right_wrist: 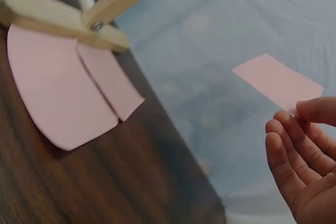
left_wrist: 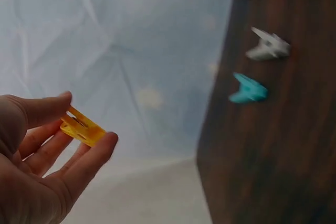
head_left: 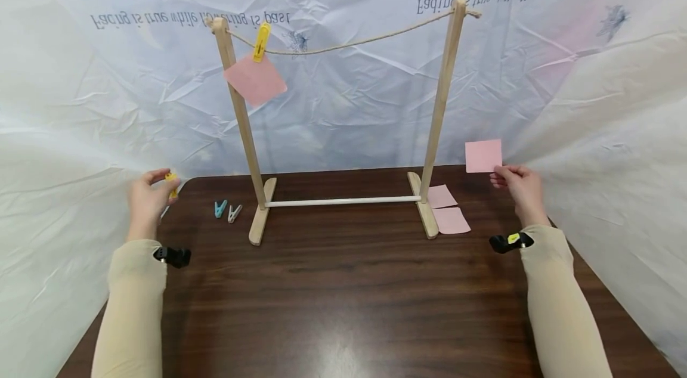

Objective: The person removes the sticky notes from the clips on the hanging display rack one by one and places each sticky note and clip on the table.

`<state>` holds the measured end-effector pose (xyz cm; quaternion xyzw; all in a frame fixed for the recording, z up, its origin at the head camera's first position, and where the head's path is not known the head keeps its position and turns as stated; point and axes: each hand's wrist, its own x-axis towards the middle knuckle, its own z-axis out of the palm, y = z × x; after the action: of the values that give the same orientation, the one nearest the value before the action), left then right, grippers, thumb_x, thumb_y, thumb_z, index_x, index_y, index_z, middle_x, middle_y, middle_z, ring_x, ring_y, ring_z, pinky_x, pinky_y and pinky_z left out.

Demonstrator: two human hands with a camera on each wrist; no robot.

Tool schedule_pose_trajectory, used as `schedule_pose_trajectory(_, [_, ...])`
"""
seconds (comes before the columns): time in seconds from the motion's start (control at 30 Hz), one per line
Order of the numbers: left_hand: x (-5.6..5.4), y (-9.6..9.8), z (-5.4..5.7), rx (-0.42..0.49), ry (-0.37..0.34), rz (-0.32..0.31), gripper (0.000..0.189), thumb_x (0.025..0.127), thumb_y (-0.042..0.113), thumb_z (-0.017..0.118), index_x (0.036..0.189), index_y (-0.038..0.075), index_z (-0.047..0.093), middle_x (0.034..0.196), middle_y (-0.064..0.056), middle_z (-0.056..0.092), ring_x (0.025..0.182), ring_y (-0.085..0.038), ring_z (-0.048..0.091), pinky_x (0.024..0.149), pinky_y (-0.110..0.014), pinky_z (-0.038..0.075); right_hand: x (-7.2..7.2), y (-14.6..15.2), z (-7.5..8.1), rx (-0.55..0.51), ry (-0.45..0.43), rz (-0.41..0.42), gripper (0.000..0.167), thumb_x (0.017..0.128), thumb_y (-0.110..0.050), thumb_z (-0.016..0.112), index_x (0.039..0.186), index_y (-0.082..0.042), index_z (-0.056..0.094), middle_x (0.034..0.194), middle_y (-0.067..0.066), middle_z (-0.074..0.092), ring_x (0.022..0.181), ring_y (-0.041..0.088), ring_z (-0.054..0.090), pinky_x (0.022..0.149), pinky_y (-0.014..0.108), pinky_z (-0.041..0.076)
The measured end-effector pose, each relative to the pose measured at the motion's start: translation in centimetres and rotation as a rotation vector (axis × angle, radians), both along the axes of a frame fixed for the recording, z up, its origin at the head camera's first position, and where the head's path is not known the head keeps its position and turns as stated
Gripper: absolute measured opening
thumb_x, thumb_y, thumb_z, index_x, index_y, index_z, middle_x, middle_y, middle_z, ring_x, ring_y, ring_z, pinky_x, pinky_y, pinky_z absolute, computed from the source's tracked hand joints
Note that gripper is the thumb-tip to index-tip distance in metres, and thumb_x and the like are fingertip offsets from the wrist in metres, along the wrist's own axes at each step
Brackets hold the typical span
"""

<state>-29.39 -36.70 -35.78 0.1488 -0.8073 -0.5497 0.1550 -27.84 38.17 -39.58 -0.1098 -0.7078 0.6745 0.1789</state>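
My left hand (head_left: 148, 196) holds a yellow clothespin (left_wrist: 83, 127) between thumb and fingers, above the table's left edge. At the right, my right hand (head_left: 523, 190) pinches a pink paper square (head_left: 483, 156) by its lower right corner. Another yellow clothespin (head_left: 261, 42) clips a pink paper (head_left: 256, 80) to the left part of a string (head_left: 343, 46), where the paper hangs tilted. Below, a blue clothespin (head_left: 220, 208) and a white clothespin (head_left: 234, 213) lie on the table left of the stand. Two more pink papers (right_wrist: 58, 87) lie by the stand's right foot.
A wooden stand with a left post (head_left: 244, 127), a right post (head_left: 443, 98) and a white crossbar (head_left: 343, 201) carries the sagging string. Its feet rest on a dark brown table (head_left: 333, 282). White printed sheeting (head_left: 343, 110) hangs behind and at both sides.
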Motion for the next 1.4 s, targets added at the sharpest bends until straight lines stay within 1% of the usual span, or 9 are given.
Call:
schedule_pose_trajectory(0.13, [-0.3, -0.7, -2.0, -0.101, -0.025, -0.055, 0.058, 0.095, 0.000, 0.063, 0.148, -0.008, 0.042, 0.145, -0.032, 0.046, 0.059, 0.008, 0.059, 0.061, -0.018, 0.057, -0.7, 0.5, -1.4, 0.082, -0.056, -0.019, 0.033, 0.100, -0.021, 0.065, 0.115, 0.008, 0.061, 0.073, -0.012, 0.070, 0.062, 0.001, 0.067, 0.061, 0.015, 0.055])
schedule_pose_trajectory(0.3, [-0.7, -1.2, -3.8, -0.161, -0.071, -0.101, 0.061, 0.095, -0.004, 0.061, 0.150, -0.011, 0.035, 0.138, -0.039, 0.049, 0.061, 0.006, 0.060, 0.065, -0.022, 0.059, -1.2, 0.9, -2.9, 0.102, -0.131, -0.014, 0.038, 0.101, -0.023, 0.063, 0.121, 0.009, 0.059, 0.074, -0.011, 0.070, 0.064, 0.003, 0.068, 0.066, 0.019, 0.058])
schedule_pose_trajectory(0.43, [-0.9, -0.7, -4.5, -0.280, -0.136, -0.083, 0.063, 0.098, 0.004, 0.062, 0.149, -0.015, 0.031, 0.134, -0.041, 0.051, 0.077, -0.020, 0.071, 0.065, -0.027, 0.059, -1.3, 1.3, -3.7, 0.095, -0.184, -0.004, 0.038, 0.101, -0.024, 0.062, 0.123, 0.008, 0.057, 0.074, -0.010, 0.070, 0.066, 0.005, 0.069, 0.070, 0.022, 0.059])
schedule_pose_trajectory(0.53, [-1.1, -0.1, -5.0, -0.339, -0.180, -0.070, 0.059, 0.100, 0.010, 0.062, 0.145, -0.018, 0.037, 0.130, -0.040, 0.054, 0.098, -0.040, 0.069, 0.066, -0.031, 0.059, -1.5, 1.5, -4.3, 0.081, -0.212, 0.026, 0.042, 0.102, -0.021, 0.060, 0.128, 0.011, 0.054, 0.073, -0.009, 0.070, 0.067, 0.006, 0.070, 0.069, 0.022, 0.059])
schedule_pose_trajectory(0.6, [-1.3, 0.2, -5.3, -0.358, -0.192, -0.076, 0.054, 0.100, 0.011, 0.063, 0.140, -0.020, 0.043, 0.126, -0.040, 0.056, 0.104, -0.046, 0.066, 0.068, -0.035, 0.059, -1.7, 1.7, -4.6, 0.088, -0.236, 0.048, 0.044, 0.103, -0.020, 0.058, 0.131, 0.013, 0.051, 0.074, -0.010, 0.069, 0.067, 0.005, 0.069, 0.068, 0.021, 0.059])
schedule_pose_trajectory(0.73, [-1.8, 0.5, -6.0, -0.437, -0.186, -0.084, 0.049, 0.099, 0.013, 0.065, 0.129, -0.023, 0.052, 0.114, -0.038, 0.063, 0.099, -0.048, 0.065, 0.072, -0.046, 0.058, -1.9, 1.9, -5.2, 0.093, -0.289, 0.072, 0.047, 0.104, -0.020, 0.057, 0.134, 0.015, 0.049, 0.073, -0.011, 0.068, 0.067, 0.002, 0.067, 0.067, 0.020, 0.058])
schedule_pose_trajectory(0.93, [-2.0, 0.5, -7.0, -0.514, -0.234, -0.083, 0.045, 0.097, 0.013, 0.066, 0.120, -0.025, 0.057, 0.113, -0.040, 0.059, 0.097, -0.051, 0.057, 0.078, -0.056, 0.052, -2.3, 2.0, -6.1, 0.108, -0.343, 0.079, 0.050, 0.103, -0.020, 0.058, 0.136, 0.017, 0.048, 0.071, -0.010, 0.067, 0.065, 0.001, 0.066, 0.066, 0.019, 0.058])
schedule_pose_trajectory(1.17, [-2.6, -0.5, -8.6, -0.542, -0.274, -0.070, 0.042, 0.095, 0.012, 0.068, 0.111, -0.025, 0.061, 0.103, -0.038, 0.063, 0.091, -0.050, 0.060, 0.075, -0.056, 0.053, -2.4, 2.1, -6.5, 0.158, -0.372, 0.089, 0.049, 0.104, -0.018, 0.056, 0.135, 0.019, 0.049, 0.071, -0.008, 0.066, 0.065, 0.000, 0.066, 0.066, 0.018, 0.058])
schedule_pose_trajectory(1.4, [-2.8, -0.9, -8.9, -0.549, -0.269, -0.046, 0.039, 0.092, 0.014, 0.070, 0.103, -0.024, 0.065, 0.091, -0.034, 0.065, 0.083, -0.047, 0.060, 0.072, -0.054, 0.051, -2.4, 2.1, -6.4, 0.213, -0.382, 0.109, 0.048, 0.103, -0.018, 0.058, 0.131, 0.020, 0.050, 0.071, -0.007, 0.066, 0.063, -0.001, 0.065, 0.063, 0.017, 0.057])
